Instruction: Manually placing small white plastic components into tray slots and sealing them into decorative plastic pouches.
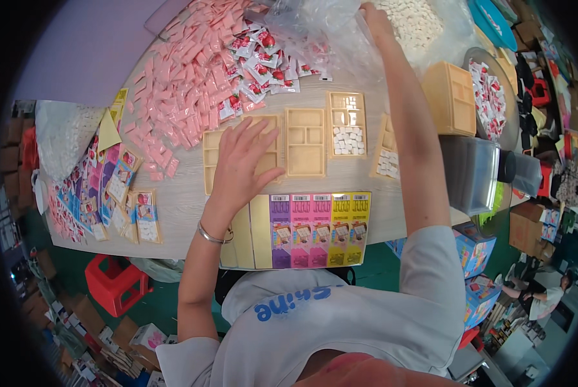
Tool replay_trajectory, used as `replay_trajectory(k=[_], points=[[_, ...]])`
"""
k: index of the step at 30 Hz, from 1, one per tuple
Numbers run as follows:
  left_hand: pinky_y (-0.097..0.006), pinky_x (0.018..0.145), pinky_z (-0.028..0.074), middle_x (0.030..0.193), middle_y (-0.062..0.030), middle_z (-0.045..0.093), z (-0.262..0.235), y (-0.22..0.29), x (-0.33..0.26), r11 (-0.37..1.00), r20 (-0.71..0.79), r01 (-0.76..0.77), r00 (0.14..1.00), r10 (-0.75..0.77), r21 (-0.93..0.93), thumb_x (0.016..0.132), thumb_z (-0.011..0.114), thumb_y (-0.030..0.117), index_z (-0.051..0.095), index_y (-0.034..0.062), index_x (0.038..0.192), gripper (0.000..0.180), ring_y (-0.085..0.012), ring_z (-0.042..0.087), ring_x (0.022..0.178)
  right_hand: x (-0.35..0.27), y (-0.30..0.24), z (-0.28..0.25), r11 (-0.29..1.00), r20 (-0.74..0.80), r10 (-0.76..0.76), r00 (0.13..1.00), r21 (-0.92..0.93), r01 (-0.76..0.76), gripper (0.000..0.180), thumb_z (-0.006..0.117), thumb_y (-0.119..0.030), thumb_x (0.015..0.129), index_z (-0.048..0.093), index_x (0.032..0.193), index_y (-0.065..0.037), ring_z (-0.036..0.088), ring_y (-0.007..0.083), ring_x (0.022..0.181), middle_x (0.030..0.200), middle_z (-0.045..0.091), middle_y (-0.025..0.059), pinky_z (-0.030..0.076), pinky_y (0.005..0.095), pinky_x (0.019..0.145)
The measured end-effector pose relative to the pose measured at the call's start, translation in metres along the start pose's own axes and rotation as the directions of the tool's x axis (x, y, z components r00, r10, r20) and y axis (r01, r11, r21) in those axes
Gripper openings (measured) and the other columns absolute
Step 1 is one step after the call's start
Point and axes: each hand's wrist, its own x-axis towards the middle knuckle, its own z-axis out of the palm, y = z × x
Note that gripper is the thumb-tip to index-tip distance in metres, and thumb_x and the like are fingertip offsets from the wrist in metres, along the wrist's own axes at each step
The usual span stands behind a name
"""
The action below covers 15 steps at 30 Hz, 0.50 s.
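Note:
My left hand (pixel 245 149) lies spread over pale yellow compartment trays (pixel 210 164), its fingers apart and touching them. An empty tray (pixel 306 151) stands just right of that hand. Further right, another tray (pixel 347 103) has small white pieces (pixel 348 140) in its near compartment. My right arm stretches far across the table, past a partly hidden tray (pixel 385 153) of white pieces. My right hand (pixel 377 26) is at the clear plastic bag (pixel 340 48) beside a heap of white pieces (pixel 413 26); its fingertips are too hard to make out.
Pink packets (pixel 179 84) and strawberry-print sachets (pixel 263 61) are heaped at the back. Coloured printed cards (pixel 320 231) lie at the near edge. Filled packs (pixel 147 216) sit at left. Stacked trays (pixel 449 97), a clear plastic box (pixel 473 174) and a sachet bowl (pixel 509 90) stand at right.

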Motion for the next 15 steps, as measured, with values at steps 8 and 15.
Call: replay_trajectory(k=[8,15], points=[[-0.058,0.122,0.021,0.154,-0.0082,0.047,0.017,0.005,0.017,0.997,0.146,-0.068,0.987,0.063,0.028,0.067,0.088,0.045,0.063,0.0153,0.138,0.081,-0.0342,0.035,0.147,-0.019,0.007,-0.062,0.977,-0.126,0.175,0.976,-0.102,-0.188,0.033,0.067,-0.032,0.093,0.063,0.108,-0.004,0.068,0.0444,0.097,0.098,0.071,0.0237,0.053,0.0547,0.084],[-0.059,0.123,0.018,0.151,-0.0083,0.049,0.025,0.009,0.011,1.0,0.117,-0.004,0.993,0.004,0.001,0.067,0.09,0.042,0.066,0.0144,0.131,0.073,-0.0333,0.035,0.147,-0.081,-0.059,-0.128,-0.186,0.185,0.385,0.904,0.975,-0.12,0.017,0.055,-0.017,0.102,0.06,0.115,-0.007,0.049,0.007,0.07,0.079,0.053,-0.0025,0.039,0.0242,0.055]])
